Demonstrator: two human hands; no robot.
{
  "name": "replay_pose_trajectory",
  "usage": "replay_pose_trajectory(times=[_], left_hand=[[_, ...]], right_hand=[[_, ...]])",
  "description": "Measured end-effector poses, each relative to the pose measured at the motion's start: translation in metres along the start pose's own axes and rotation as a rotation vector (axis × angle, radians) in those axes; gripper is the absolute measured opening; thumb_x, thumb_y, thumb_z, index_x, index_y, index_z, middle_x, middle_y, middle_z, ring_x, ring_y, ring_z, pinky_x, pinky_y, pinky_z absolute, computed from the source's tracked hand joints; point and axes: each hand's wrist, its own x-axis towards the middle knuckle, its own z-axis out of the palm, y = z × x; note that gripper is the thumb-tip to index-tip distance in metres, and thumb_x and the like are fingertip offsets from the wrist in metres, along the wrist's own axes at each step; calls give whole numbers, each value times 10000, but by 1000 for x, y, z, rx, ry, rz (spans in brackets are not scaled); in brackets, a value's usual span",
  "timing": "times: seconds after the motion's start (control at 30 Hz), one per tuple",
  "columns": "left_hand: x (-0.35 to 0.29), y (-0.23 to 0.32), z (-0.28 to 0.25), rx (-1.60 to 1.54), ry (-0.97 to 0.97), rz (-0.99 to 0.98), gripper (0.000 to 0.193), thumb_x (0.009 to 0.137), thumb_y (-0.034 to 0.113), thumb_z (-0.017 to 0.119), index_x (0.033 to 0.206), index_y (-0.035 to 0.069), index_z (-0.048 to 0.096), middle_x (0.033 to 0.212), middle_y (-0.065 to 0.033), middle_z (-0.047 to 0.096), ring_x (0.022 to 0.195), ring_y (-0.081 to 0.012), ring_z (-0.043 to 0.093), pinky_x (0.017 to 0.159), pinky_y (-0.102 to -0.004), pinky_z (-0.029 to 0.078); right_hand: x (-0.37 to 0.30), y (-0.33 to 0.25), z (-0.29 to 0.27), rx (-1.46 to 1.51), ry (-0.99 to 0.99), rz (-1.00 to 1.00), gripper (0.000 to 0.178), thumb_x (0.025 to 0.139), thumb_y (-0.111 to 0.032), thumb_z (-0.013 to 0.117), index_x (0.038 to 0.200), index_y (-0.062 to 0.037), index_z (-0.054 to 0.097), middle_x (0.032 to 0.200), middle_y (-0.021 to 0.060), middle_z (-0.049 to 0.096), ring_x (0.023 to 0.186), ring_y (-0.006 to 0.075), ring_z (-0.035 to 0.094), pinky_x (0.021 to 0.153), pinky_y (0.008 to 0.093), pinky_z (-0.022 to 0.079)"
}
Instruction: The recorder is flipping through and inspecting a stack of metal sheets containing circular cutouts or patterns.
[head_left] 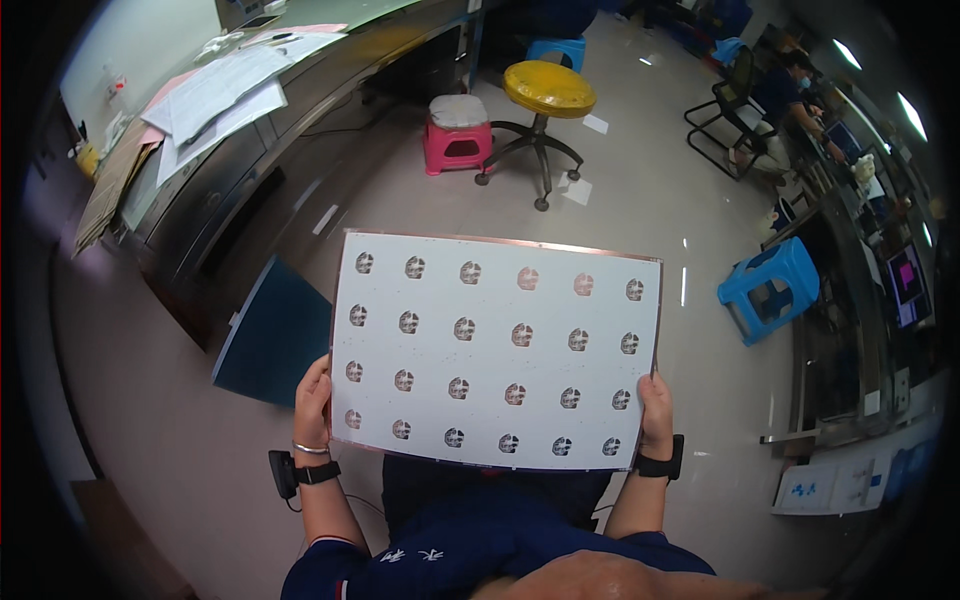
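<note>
A flat rectangular panel, white-faced with a copper-coloured rim, is held up before my body. Rows of small round patterns cover it, most dark and some copper-toned. My left hand is closed on the lower left edge, its thumb along the side. On the opposite edge, my right hand grips with the thumb at the front; the other fingers are largely hidden behind. A dark teal board stands beyond my left hand, partly covered by the panel.
Papers lie on a long bench at the far left. Ahead are a yellow round stool on casters and a pink stool. A blue plastic stool stands right, near a workbench where a person sits.
</note>
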Motion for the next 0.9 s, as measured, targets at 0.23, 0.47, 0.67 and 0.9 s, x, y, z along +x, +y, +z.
replay_pose_trajectory(times=[0.23, 0.47, 0.67, 0.9], left_hand=[[2, 7, 4, -304, -172, 78, 656, 902, 343, 501, 1349, -76, 268, 1275, -202, 476, 1139, -228, 517, 935, -303, 425], [-13, 6, 36, -711, -73, 128, 660, 899, 336, 495, 1405, 23, 208, 1402, -185, 320, 1287, -264, 351, 1052, -411, 315], [-12, -4, 39, -571, 14, 136, 608, 838, 35, 479, 1392, 4, 229, 1396, -185, 328, 1280, -268, 362, 1060, -403, 317], [-11, -7, 41, -592, 62, 111, 592, 843, 21, 464, 1389, 2, 236, 1391, -178, 343, 1277, -261, 367, 1058, -404, 320]], right_hand=[[1, 0, 5, 108, 58, -33, 392, 955, -235, 402, 1183, 78, 456, 1076, 144, 587, 907, 182, 604, 781, 284, 489], [-3, -1, 12, 113, 84, -43, 423, 967, -243, 325, 1222, 84, 407, 1109, 186, 565, 935, 238, 618, 782, 328, 519], [-6, -9, 21, 170, 71, -30, 432, 968, -261, 363, 1222, 85, 410, 1090, 164, 572, 928, 208, 606, 780, 295, 502], [-3, -9, 17, 167, 59, 4, 398, 970, -241, 361, 1188, 82, 445, 1089, 155, 574, 931, 190, 602, 785, 290, 499]])
